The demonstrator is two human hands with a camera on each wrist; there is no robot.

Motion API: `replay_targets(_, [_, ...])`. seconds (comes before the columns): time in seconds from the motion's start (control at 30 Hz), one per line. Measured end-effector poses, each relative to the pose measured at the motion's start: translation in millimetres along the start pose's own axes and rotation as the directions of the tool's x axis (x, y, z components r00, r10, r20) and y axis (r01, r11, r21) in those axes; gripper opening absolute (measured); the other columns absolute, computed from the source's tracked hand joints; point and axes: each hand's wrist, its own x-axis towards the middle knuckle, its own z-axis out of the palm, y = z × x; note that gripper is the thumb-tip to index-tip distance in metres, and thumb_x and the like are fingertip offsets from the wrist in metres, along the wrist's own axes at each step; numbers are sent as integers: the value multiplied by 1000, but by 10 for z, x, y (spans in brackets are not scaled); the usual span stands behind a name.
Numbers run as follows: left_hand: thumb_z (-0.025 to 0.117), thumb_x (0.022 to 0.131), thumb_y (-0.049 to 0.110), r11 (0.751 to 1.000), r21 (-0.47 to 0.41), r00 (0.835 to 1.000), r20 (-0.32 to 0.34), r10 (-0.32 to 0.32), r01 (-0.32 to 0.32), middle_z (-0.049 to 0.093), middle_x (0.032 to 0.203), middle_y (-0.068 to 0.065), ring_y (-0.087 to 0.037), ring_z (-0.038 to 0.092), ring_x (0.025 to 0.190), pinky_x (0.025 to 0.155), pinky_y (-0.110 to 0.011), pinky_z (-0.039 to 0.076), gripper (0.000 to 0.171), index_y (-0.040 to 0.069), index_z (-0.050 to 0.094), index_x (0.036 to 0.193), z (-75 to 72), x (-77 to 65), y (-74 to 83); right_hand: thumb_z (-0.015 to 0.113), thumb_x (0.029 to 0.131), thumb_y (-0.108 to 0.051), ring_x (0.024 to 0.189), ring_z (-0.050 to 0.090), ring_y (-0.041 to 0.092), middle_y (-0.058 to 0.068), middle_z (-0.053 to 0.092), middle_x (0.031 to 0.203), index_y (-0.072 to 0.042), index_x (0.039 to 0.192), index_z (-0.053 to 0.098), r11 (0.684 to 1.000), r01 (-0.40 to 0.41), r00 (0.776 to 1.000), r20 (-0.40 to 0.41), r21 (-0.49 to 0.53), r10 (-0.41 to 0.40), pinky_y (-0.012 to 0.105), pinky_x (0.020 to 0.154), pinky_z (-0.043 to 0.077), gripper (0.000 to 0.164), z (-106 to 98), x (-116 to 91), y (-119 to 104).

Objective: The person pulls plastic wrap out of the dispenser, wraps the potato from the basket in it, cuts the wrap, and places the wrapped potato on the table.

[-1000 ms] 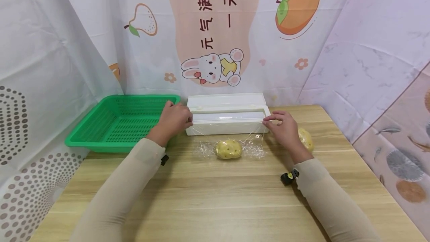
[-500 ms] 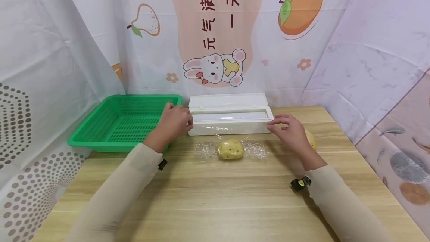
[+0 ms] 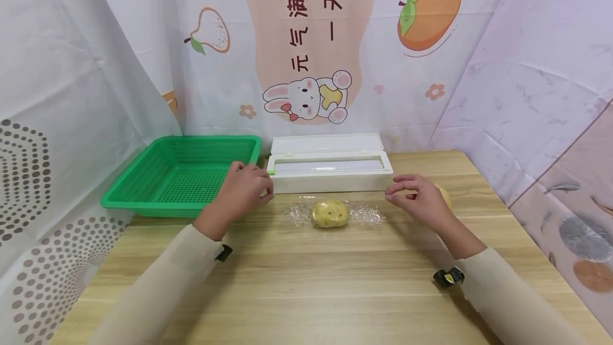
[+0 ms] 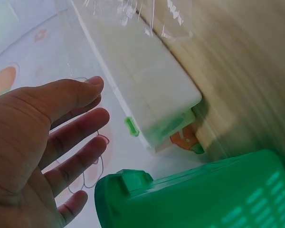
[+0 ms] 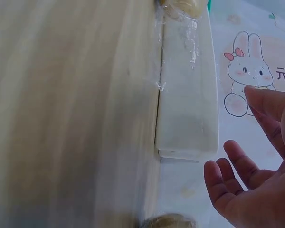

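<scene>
A yellow potato (image 3: 330, 213) lies on the table in front of a long white cling-film box (image 3: 330, 182). Clear cling film (image 3: 366, 213) covers it and spreads crumpled to both sides. My left hand (image 3: 243, 190) hovers at the box's left end beside the green basket; in the left wrist view its fingers (image 4: 80, 130) are relaxed and spread, holding nothing. By the box's right end is my right hand (image 3: 421, 201), its fingers (image 5: 242, 164) loosely bent with a gap to the thumb. Inside the box, whose lid (image 3: 328, 144) stands raised at the back, a roll (image 3: 328, 165) shows.
A green plastic basket (image 3: 119, 204) stands at the left. Partly hidden behind the right hand sits a second potato (image 3: 445, 196). A printed curtain (image 3: 206, 95) hangs behind the wooden table (image 3: 306, 281). A green slider (image 4: 131, 126) sits on the box's edge.
Both hands have come away from the box's front corners, where they pinched the film, and moved slightly outward and toward me. The film stretched between box and potato has dropped. The potato stays put.
</scene>
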Motion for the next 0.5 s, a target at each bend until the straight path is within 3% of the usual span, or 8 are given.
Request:
replay_targets(0.23, [89, 81, 24, 999, 15, 999, -41, 33, -32, 74, 90, 11, -19, 64, 96, 94, -53, 41, 14, 28, 76, 76, 80, -213, 88, 83, 89, -18, 128, 59, 36, 14, 63, 135, -21, 93, 81, 999, 33, 996, 85, -40, -30, 52, 90, 58, 6, 7, -127, -20])
replay_targets(0.5, [87, 80, 20, 996, 47, 989, -118, 86, -81, 74, 89, 10, -19, 65, 95, 91, -49, 42, 17, 27, 74, 73, 221, -371, 165, 80, 87, -5, 125, 58, 39, 21, 66, 129, -23, 83, 80, 986, 90, 984, 164, -141, -66, 55, 91, 56, 19, 48, -160, -40])
